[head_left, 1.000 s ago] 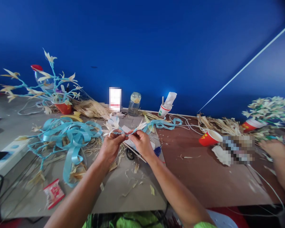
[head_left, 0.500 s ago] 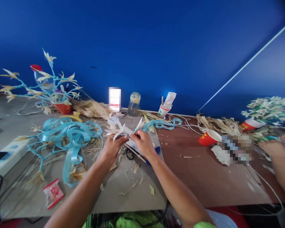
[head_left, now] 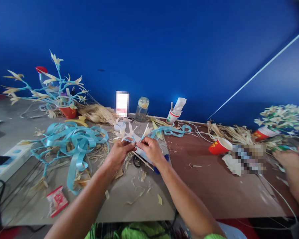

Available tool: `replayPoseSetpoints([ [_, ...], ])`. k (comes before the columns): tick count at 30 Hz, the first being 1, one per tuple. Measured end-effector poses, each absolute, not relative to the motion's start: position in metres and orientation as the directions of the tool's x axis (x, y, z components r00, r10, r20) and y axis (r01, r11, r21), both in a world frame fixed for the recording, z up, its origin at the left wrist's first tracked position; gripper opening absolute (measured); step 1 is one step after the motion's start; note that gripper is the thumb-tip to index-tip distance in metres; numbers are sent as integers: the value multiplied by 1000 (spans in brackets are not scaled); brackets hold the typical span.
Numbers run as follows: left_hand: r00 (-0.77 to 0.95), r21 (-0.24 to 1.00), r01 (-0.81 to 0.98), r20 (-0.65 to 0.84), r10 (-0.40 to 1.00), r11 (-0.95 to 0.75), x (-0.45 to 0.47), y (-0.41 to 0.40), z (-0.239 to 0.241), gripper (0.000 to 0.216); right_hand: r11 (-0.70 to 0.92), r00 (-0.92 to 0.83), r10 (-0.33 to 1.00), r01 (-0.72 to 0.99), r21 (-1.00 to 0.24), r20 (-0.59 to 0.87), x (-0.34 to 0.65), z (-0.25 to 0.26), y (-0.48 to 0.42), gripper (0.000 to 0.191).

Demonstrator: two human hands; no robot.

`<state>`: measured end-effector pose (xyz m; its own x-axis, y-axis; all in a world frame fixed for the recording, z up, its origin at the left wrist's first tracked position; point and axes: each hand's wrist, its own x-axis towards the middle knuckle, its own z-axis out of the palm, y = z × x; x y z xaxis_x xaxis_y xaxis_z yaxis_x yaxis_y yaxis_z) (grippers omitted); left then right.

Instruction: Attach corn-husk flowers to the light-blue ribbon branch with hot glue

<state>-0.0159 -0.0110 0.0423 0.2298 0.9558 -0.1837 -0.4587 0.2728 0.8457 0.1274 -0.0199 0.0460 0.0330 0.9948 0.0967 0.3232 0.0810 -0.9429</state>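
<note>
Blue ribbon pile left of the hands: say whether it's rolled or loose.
Loose: the blue ribbon lies in open, overlapping loops, one strip trailing toward the viewer.

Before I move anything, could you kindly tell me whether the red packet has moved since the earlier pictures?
No, the red packet lies in the same place relative to the table's front edge; only the view has shifted slightly.

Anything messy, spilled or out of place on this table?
Mostly litter: pale dry scraps are strewn across the table, and blue ribbon sprawls in tangled loops beside the left hand. The open red cup appears to lean, though lens distortion may explain that. No spill shows.
</note>
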Motion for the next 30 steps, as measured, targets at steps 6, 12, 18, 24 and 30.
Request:
replayPoseSetpoints([
  [6,260,822,-493,-174,950,285,-16,-11,41,25,48,36,997,300,-953,62,128,45,-20,26],
  [12,263,813,-505,-175,949,290,-15,-13,43,25,41,36,998,239,-970,51,129,50,-21,26],
  [18,239,827,-479,-200,950,295,-14,-14,49,31,-6,47,999,217,-976,5,129,54,-23,26],
  [24,250,852,-456,-153,956,255,-16,-13,46,25,-34,29,999,167,-985,-29,130,54,-23,25],
  [30,346,931,-317,-63,936,180,-21,-12,43,15,-60,35,998,150,-987,-55,131,53,-21,23],
])
